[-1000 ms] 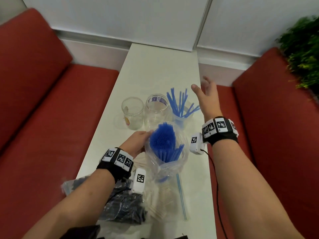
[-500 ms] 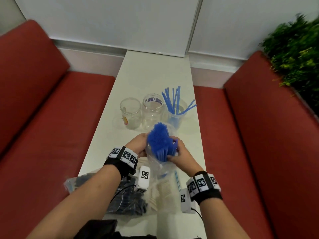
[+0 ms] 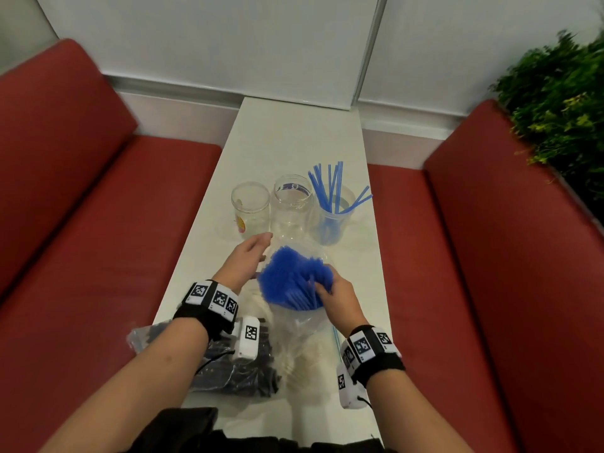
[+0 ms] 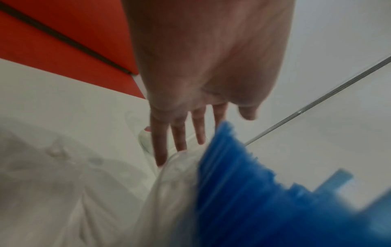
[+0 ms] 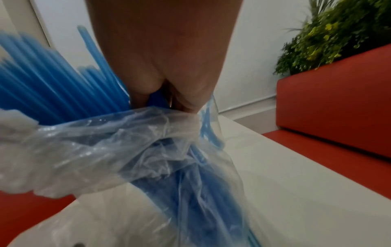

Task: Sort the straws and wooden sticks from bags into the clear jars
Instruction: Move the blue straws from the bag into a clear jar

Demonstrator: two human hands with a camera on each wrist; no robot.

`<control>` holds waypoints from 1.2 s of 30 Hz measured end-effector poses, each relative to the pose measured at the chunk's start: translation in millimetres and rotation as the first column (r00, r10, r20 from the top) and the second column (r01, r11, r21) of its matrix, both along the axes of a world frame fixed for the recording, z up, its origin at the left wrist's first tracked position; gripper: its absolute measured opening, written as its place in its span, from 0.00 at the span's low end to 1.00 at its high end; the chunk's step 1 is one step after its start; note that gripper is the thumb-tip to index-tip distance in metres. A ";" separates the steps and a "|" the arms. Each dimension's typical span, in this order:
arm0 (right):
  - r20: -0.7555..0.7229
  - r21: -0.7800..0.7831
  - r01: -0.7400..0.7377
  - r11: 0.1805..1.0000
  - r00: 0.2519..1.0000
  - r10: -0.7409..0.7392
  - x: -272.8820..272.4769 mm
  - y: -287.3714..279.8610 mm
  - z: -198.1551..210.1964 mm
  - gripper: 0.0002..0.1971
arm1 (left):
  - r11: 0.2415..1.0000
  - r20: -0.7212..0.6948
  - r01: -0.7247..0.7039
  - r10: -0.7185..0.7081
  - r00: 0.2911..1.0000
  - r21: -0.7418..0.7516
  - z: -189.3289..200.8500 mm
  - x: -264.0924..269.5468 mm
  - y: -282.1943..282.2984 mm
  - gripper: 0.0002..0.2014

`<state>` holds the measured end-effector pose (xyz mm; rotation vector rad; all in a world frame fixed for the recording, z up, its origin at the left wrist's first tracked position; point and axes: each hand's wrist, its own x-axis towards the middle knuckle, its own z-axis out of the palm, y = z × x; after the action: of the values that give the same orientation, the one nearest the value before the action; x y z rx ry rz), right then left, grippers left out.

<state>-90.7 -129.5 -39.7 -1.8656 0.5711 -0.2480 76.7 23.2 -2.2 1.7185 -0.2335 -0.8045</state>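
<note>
A thick bundle of blue straws (image 3: 291,282) stands in a crumpled clear bag (image 3: 300,325) on the white table (image 3: 294,142). My right hand (image 3: 322,289) grips some of these straws at the bag's mouth; in the right wrist view its fingers (image 5: 184,100) curl into the blue straws (image 5: 52,80) above the bag (image 5: 105,142). My left hand (image 3: 261,248) lies just left of the bundle with straight fingers (image 4: 180,133) beside the straws (image 4: 253,192). Behind stand three clear jars: the left jar (image 3: 250,207), the middle jar (image 3: 292,204), and the right jar (image 3: 330,220), which holds several blue straws.
A bag of black straws (image 3: 235,364) lies under my left wrist, with a pale bag of wooden sticks (image 3: 310,364) beside it. One loose blue straw (image 3: 336,338) lies on the table. Red benches (image 3: 98,223) flank the narrow table; a plant (image 3: 562,109) stands at right.
My right hand came back from above the right jar to the bag and took hold of straws. My left hand let go of the bag and straightened its fingers.
</note>
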 end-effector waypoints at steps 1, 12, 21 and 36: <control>-0.026 -0.010 -0.020 1.000 0.999 0.020 1.6 3.8 -1.7 0.15 | 0.999 -0.009 0.049 -0.049 0.999 -0.010 2.3 -2.3 2.1 0.27; -0.063 -0.073 -0.144 0.987 0.988 0.139 14.3 26.5 -16.7 0.11 | 0.939 0.114 0.273 -0.300 0.947 0.208 -28.4 -16.4 27.4 0.20; -0.001 -0.344 -0.245 0.907 0.965 0.261 14.7 42.3 -11.7 0.27 | 0.928 0.177 0.292 -0.336 0.925 0.232 -13.4 5.7 23.9 0.13; 0.135 0.014 -0.178 0.984 0.975 0.174 39.5 42.3 69.5 0.13 | 0.982 0.033 0.189 -0.189 0.982 -0.016 25.3 9.6 25.1 0.13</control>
<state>-51.2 -87.2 29.8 -1.8461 0.3140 -0.2443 86.3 48.3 23.1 1.7094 -0.4293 -0.9113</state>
